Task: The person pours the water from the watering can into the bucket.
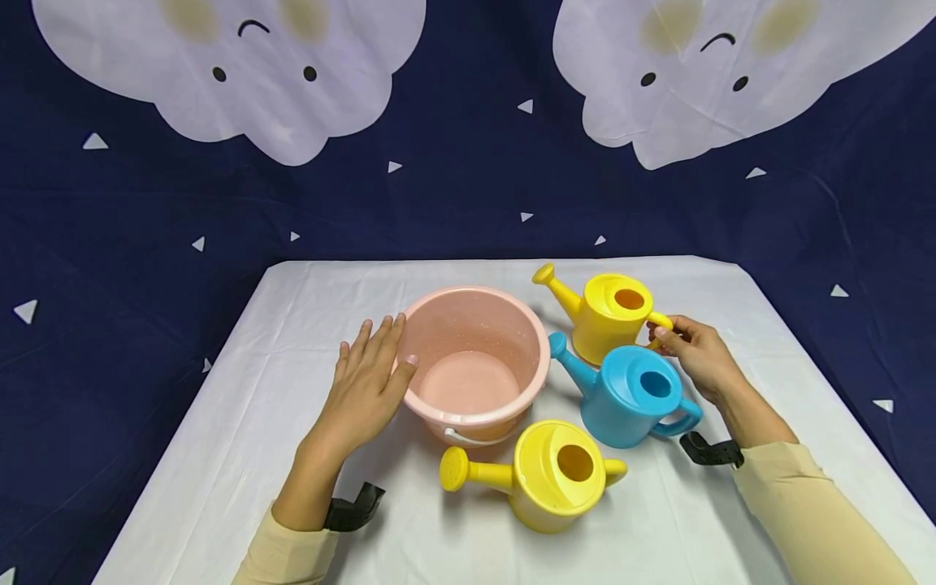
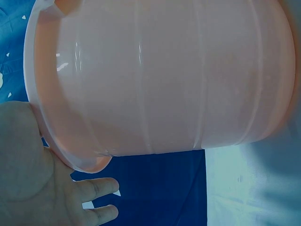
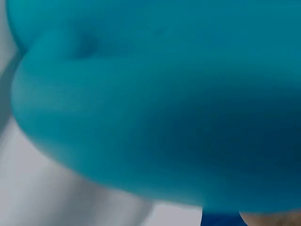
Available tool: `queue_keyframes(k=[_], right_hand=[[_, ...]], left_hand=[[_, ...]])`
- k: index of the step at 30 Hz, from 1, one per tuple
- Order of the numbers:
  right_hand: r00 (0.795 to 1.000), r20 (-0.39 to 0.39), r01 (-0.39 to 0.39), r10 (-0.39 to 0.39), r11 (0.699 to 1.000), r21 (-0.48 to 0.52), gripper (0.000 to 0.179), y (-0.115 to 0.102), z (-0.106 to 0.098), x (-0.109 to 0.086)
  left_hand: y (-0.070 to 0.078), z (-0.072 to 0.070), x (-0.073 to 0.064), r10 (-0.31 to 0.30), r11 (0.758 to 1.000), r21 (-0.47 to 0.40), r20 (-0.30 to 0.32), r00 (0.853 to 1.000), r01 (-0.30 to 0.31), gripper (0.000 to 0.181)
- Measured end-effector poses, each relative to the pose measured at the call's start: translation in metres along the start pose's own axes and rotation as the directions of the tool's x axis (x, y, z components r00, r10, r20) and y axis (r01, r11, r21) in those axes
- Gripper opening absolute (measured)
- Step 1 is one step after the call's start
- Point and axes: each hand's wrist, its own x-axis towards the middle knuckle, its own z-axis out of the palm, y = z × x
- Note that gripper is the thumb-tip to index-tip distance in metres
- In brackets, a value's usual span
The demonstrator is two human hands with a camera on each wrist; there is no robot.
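Observation:
A pink bucket (image 1: 475,321) with a thin white handle stands upright on the table. Against the left side of its rim my left hand (image 1: 363,390) rests with straight fingers; in the left wrist view the palm (image 2: 23,165) touches that rim too. At the far right, my right hand (image 1: 698,353) grips the handle of a yellow watering can (image 1: 603,329), whose spout points left. Just in front of that hand is a blue watering can (image 1: 621,406), which fills most of the right wrist view and hides the grip there.
A second yellow watering can (image 1: 548,487) stands nearest me, its spout pointing left before the bucket. White cloth covers the table (image 1: 219,455). Behind it hangs a dark blue curtain (image 1: 453,207) with clouds and small white triangles.

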Motion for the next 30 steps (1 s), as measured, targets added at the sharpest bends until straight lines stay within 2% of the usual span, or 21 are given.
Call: queue_keyframes(k=[16, 30], right_hand=[[1.0, 0.024, -0.004, 0.004, 1.0, -0.002, 0.05, 0.005, 0.0036, -0.001], [0.999, 0.028, -0.039, 0.038, 0.999, 0.007, 0.053, 0.0105, 0.0026, -0.0026]], left_hand=[[0.0, -0.0009, -0.0001, -0.001, 1.0, -0.008, 0.006, 1.0, 0.001, 0.061], [0.0001, -0.0002, 0.0, -0.003, 1.0, -0.001, 0.009, 1.0, 0.003, 0.061]])
